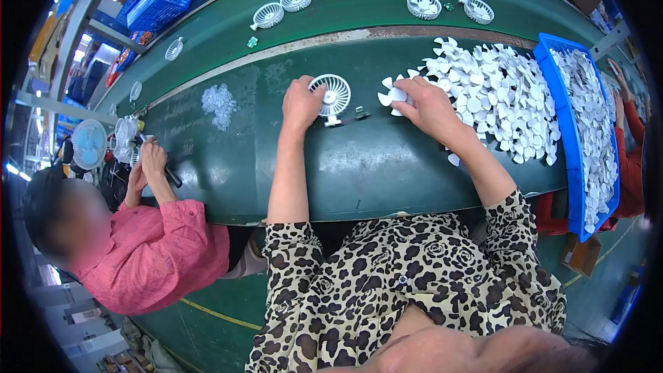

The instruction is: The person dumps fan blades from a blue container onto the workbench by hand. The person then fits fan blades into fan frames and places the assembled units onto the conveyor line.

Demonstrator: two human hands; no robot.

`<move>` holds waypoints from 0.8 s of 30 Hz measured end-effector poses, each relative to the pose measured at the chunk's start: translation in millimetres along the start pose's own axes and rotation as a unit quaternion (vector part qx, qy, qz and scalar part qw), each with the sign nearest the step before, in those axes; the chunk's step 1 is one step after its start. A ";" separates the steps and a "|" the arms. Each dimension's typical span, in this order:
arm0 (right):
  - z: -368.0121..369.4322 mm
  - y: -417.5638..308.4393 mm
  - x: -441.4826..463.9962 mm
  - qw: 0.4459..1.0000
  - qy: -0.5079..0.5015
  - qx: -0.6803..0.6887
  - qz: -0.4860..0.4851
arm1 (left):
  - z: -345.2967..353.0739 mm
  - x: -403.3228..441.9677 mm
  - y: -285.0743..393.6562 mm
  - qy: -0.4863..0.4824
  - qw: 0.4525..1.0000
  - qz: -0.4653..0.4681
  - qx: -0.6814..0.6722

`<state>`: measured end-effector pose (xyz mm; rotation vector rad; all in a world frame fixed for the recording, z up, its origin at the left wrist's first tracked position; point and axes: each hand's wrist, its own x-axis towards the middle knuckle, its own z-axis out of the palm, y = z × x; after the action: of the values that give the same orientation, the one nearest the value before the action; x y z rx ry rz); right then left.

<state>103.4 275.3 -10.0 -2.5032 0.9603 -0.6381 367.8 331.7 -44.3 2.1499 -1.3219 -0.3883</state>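
Observation:
My left hand [302, 102] grips the left rim of a round white fan housing [334, 95], its fingers closed on the edge. A small circuit board [359, 113] hangs by the lower right of the housing, above the green bench. To the right, my right hand [425, 105] pinches a white fan blade [392, 94] at the left edge of a large heap of white fan blades [494, 97]. The housing and the pinched blade are apart.
A blue tray [563, 124] of blades stands at the right. Small clear parts [219, 105] lie piled left of my hands. Fan housings [268, 15] sit on the green belt [352, 7] behind. A co-worker in pink [159, 249] works at the left; another person's red sleeve [630, 166] shows far right.

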 end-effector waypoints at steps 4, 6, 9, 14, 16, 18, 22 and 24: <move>2.7 -20.2 -0.3 0.995 0.042 0.079 -0.046 | 10.7 -12.2 19.6 0.025 0.999 -0.002 -0.043; 5.8 -30.5 0.2 0.991 0.068 0.099 -0.066 | 19.3 -16.4 28.7 0.056 0.986 -0.008 -0.159; 11.9 -39.8 3.5 0.989 0.087 0.068 -0.096 | 30.6 -23.8 31.9 -0.067 0.876 -0.085 -0.470; 16.5 -43.5 7.9 0.995 0.031 -0.013 -0.099 | 32.1 -36.3 40.2 -0.167 0.736 -0.147 -0.639; 20.1 -42.1 9.3 0.994 0.050 -0.018 -0.095 | 27.9 -41.4 49.6 -0.172 0.727 -0.147 -0.648; 21.5 -41.3 11.3 0.995 0.050 -0.026 -0.081 | 27.6 -42.1 51.1 -0.181 0.715 -0.144 -0.659; 34.4 -32.6 18.5 0.993 0.080 -0.022 -0.083 | 24.9 -44.9 53.6 -0.188 0.712 -0.107 -0.668; 42.5 -31.0 21.7 0.994 0.080 -0.017 -0.078 | 32.1 -44.7 50.6 -0.167 0.747 -0.090 -0.637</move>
<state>156.8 289.5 -23.5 -2.6068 0.8418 -0.8902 294.1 343.5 -41.0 0.9998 -0.5794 -1.3375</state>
